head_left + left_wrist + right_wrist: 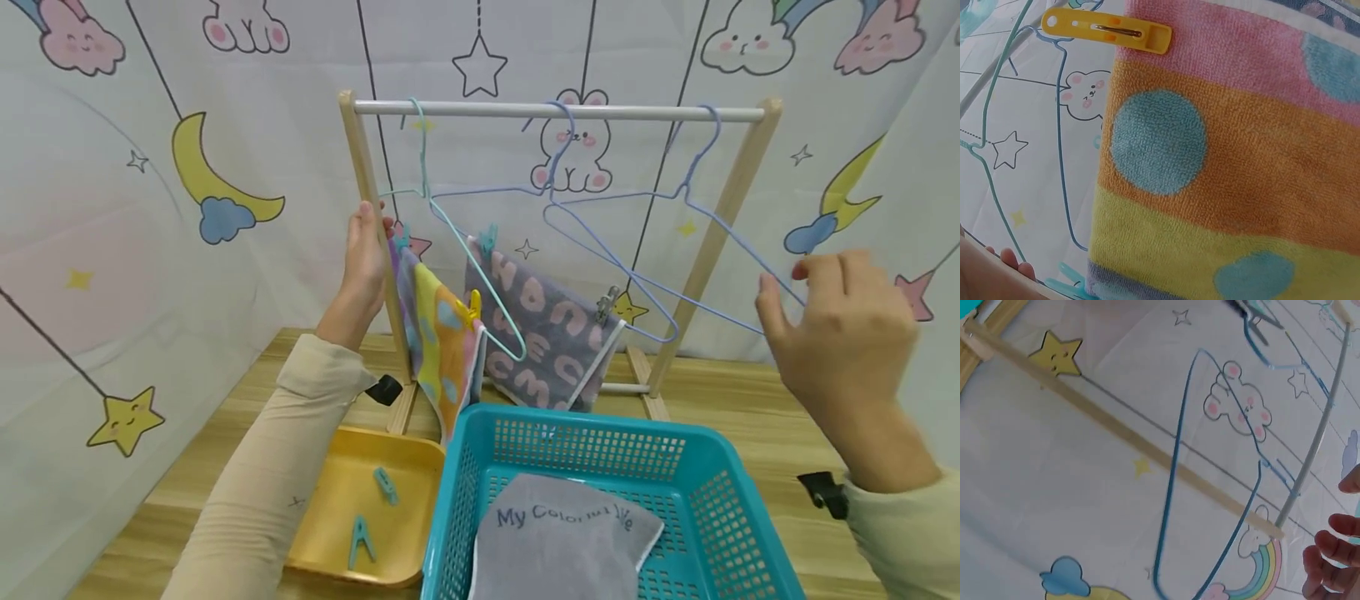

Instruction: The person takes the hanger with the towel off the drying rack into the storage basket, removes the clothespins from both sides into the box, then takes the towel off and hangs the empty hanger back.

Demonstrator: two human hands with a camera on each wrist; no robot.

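Observation:
My left hand (363,258) is at the left post (378,242) of a wooden drying rack, thumb on one side and fingertips showing past the other. Beside it a striped towel (435,321) hangs from a green hanger (468,267), held by a yellow clothespin (1110,30) and a blue one (402,237). My right hand (847,333) is near the end of the rightmost blue hanger (731,233), thumb and fingers parted. The right wrist view shows those fingers (1329,547) apart from the hanger wire. Nothing is in that hand.
A grey lettered towel (536,325) hangs clipped to the middle blue hanger (600,242). Below, a teal basket (585,417) holds a folded grey towel (558,542). Left of it, a yellow tray (405,533) contains two green clothespins. A patterned curtain (262,125) stands behind the rack.

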